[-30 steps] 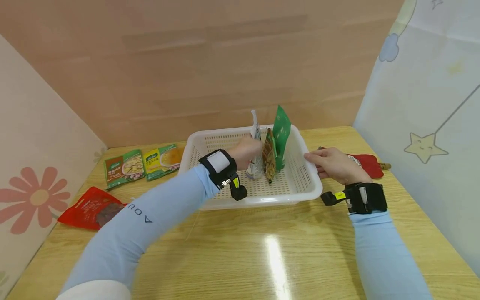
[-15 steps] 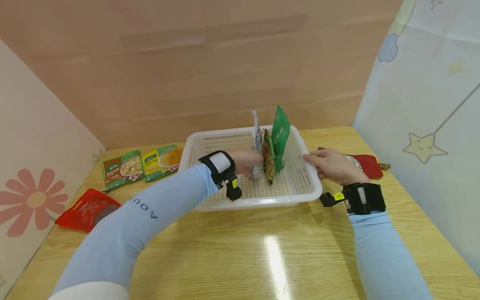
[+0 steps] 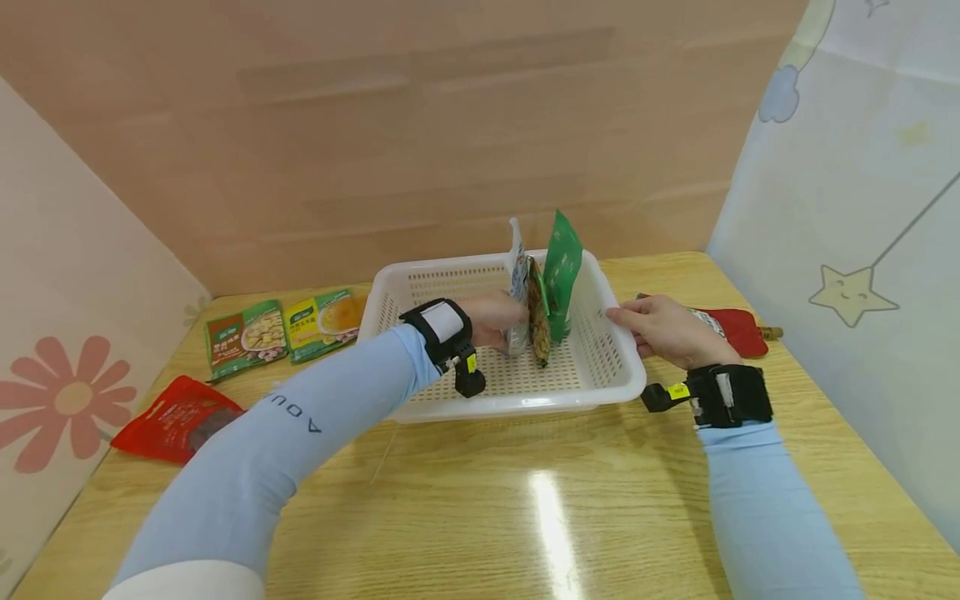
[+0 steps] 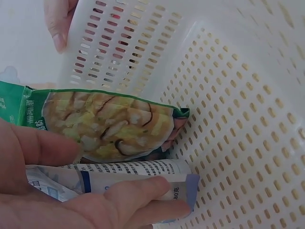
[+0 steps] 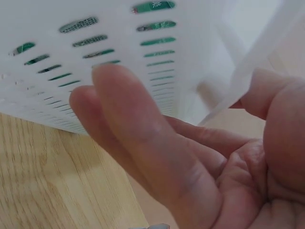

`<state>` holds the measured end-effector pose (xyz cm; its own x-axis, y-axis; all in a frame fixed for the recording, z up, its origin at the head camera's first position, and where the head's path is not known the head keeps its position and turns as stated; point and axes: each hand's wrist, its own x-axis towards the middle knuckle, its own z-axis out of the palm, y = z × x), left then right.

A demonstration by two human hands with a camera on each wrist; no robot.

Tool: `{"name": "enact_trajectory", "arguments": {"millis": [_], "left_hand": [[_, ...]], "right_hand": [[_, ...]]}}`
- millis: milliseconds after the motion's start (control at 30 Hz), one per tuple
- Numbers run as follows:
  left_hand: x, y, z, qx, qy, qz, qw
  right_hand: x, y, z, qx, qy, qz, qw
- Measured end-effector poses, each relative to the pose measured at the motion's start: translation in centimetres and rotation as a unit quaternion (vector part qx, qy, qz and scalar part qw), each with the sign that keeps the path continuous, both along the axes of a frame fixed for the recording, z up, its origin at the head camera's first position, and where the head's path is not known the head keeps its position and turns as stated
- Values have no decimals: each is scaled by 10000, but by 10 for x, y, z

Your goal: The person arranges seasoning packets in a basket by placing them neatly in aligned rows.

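My left hand (image 3: 491, 317) reaches into a white perforated plastic basket (image 3: 517, 405) and holds an upright white and blue packet (image 3: 518, 271). In the left wrist view, the thumb lies on one side of that packet (image 4: 143, 168) and the fingers on the other; its lower end is near the basket floor. Right beside it stands a green-edged soup packet (image 4: 105, 126) with a food picture. Behind that, toward the basket's right wall, leans a tall green pouch (image 3: 562, 258). My right hand (image 3: 663, 331) grips the right rim, thumb on top and fingers outside below.
Two flat soup packets, one brown and green (image 3: 247, 337) and one yellow and green (image 3: 324, 323), lie left of the basket. A red bag (image 3: 176, 421) lies nearer on the left. A red packet (image 3: 738, 329) lies behind my right hand. Paper-covered walls enclose the wooden table (image 3: 465, 500).
My left hand has moved lower on the white and blue packet, which has shifted slightly right, closer to the soup packet. The right hand stays on the rim.
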<state>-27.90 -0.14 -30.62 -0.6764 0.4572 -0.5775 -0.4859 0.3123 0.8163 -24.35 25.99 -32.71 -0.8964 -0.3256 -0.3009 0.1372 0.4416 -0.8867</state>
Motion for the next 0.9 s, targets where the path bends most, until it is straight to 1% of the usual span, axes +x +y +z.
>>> {"name": "enact_trajectory", "arguments": {"millis": [67,333,633,767,833,900], "left_hand": [[-1,1,0,-55,-6,-39,10000],[-3,3,-1,-675,139,-206,9974],[-5,1,-2,-770,121,-320,9964],[-3,-2,-1,-798,182,-468,9955],[-2,-5,0,-885,285,-621,9937],[0,-9,3,-1029,519,-809,9900]], "right_hand": [[0,0,0,-6,5,-9,10000],[1,0,0,38,4,-55,10000],[1,0,0,32,22,-49,10000],[1,1,0,40,58,-6,10000],[1,2,0,19,55,4,10000],[1,2,-1,-8,46,13,10000]]}}
